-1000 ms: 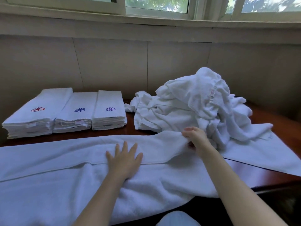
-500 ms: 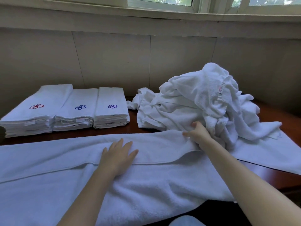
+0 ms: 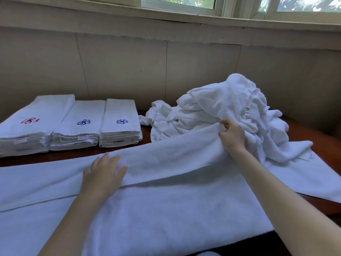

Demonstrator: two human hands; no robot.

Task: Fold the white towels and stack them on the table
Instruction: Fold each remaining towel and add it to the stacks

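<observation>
Big white towel (image 3: 166,209) is spread across the near side of the table (image 3: 328,202). Left hand (image 3: 103,174) lies flat on it, fingers straight. Right hand (image 3: 232,135) pinches the far edge and has it lifted up. Messy pile (image 3: 221,115) sits right behind that hand, and three folded stacks (image 3: 73,124) line up back left.

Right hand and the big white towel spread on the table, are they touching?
Touching: head view shows the right hand pinching the raised far edge of the big white towel.
</observation>
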